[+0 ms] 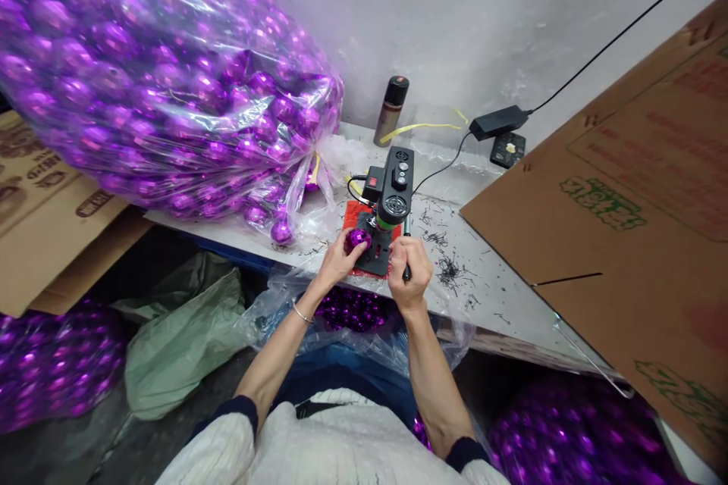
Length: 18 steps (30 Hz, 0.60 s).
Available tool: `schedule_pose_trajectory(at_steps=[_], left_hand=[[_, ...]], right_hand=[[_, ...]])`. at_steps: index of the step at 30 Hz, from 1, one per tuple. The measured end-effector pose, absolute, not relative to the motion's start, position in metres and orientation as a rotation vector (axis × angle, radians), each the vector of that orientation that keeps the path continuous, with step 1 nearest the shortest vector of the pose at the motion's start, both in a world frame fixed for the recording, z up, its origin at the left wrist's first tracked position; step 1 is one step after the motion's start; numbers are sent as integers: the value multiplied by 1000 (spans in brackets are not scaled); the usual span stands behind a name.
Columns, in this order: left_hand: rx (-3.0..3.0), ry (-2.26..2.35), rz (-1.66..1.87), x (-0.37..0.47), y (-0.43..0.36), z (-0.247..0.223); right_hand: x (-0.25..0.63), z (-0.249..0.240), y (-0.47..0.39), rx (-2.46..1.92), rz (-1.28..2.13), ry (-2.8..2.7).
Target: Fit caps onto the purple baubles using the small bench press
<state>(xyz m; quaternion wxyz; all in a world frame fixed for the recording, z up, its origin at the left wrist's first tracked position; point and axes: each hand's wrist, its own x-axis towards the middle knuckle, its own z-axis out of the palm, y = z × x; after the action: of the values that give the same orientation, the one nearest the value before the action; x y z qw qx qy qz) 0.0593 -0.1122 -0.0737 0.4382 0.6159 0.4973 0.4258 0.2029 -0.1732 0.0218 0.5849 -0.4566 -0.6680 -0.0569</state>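
A shiny purple bauble [360, 239] sits in the fingers of my left hand [341, 256], in front of a small black bench drill press [398, 186]. The press stands on a dark base plate [372, 264] over a red sheet [353, 211]. My right hand [410, 267] is wrapped round the press's black-ended lever [406, 273]. Whether the bauble touches the drill tip is hard to make out. Just below the bench edge, an open clear bag holds many purple baubles [353, 311].
A large clear bag of purple baubles [171, 91] fills the left. Black shavings [449, 269] litter the bench [500, 295]. A spray can [391, 112] and a power adapter [499, 122] are behind the press. A big cardboard box [626, 242] stands right.
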Motion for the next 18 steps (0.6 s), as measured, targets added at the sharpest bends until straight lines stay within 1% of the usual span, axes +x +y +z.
schedule_pose_trajectory(at_steps=[4, 8, 18], left_hand=[[1851, 1207, 907, 53, -112, -67], [2036, 1195, 800, 56, -110, -59], [2134, 1312, 718, 72, -106, -50]], right_hand=[[203, 20, -173, -1075, -153, -1564], [202, 21, -174, -1082, -167, -1563], [205, 19, -175, -1085, -153, -1571]])
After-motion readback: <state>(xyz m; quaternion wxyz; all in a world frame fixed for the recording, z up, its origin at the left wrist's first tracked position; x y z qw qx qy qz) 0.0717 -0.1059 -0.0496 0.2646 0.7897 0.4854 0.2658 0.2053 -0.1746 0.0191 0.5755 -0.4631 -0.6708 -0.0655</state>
